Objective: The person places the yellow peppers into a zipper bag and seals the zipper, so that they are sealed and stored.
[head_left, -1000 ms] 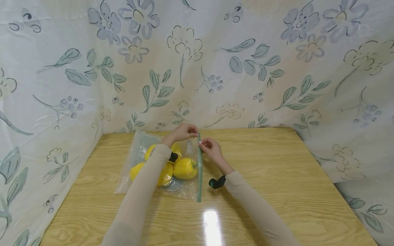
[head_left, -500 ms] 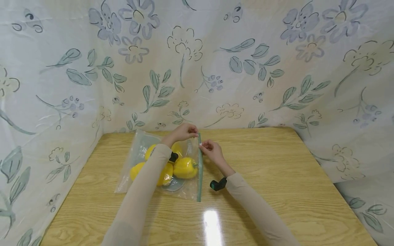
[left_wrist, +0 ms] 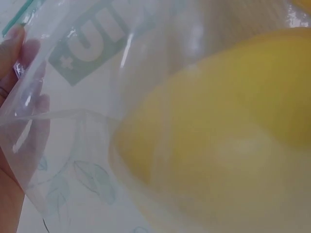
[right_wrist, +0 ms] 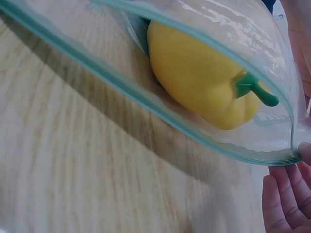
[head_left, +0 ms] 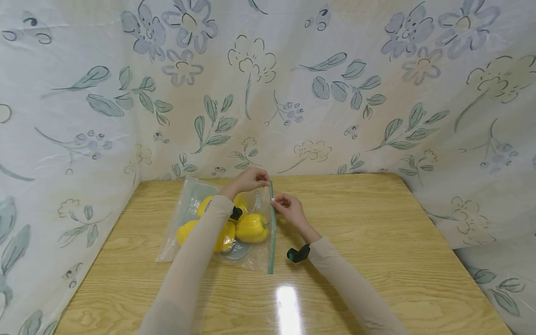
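A clear zip bag (head_left: pixel 176 242) with a green zip strip (head_left: pixel 272 251) lies on the table, holding several yellow bell peppers (head_left: pixel 252 228). My left hand (head_left: pixel 249 180) reaches over the bag and pinches its far corner, at the strip's far end. Just nearer along the strip, my right hand (head_left: pixel 290 208) pinches a small white slider (head_left: pixel 272 199) between thumb and forefinger. Seen from the right wrist, the bag's mouth gapes and a green-stemmed pepper (right_wrist: pixel 204 77) shows inside. The left wrist view has a pepper (left_wrist: pixel 218 131) close up behind printed plastic. My left sleeve hides part of the bag.
The wood-grain table (head_left: pixel 377 260) extends right of the bag and toward me. A floral cloth (head_left: pixel 293 93) hangs along its back and sides. Each wrist wears a small black camera, the right one (head_left: pixel 298 254) hanging close over the table.
My right hand has slid a short way toward me along the green strip, taking the white slider with it. The left hand stays at the far corner.
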`<state>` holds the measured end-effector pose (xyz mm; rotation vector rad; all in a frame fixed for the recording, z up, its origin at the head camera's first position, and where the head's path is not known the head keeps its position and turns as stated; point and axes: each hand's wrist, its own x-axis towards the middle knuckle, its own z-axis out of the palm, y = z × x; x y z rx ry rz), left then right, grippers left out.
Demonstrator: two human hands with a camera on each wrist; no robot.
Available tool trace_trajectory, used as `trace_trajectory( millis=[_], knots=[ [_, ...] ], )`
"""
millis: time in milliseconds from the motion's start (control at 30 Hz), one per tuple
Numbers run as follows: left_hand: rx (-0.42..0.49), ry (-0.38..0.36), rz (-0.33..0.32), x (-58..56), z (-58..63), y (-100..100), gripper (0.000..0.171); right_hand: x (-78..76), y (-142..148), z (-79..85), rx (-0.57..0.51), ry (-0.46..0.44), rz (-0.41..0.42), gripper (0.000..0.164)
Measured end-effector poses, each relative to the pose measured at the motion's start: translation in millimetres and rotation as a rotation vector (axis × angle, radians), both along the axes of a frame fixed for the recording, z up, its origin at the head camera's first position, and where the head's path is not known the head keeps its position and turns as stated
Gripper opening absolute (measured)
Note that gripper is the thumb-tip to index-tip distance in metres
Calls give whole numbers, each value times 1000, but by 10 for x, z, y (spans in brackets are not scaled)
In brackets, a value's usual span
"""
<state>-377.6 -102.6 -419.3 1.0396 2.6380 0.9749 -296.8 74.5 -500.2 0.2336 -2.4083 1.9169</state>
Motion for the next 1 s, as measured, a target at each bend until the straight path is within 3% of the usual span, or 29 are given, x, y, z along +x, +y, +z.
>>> trace_trajectory(
  millis=[700, 1000],
  knots=[
    [-19, 32, -3, -30, -8, -16, 10, 145, 5, -65, 68, -33, -10, 19],
    [-1, 36, -15, 0, -27, -19, 10, 209, -2, -132, 50, -42, -12, 17]
  ],
)
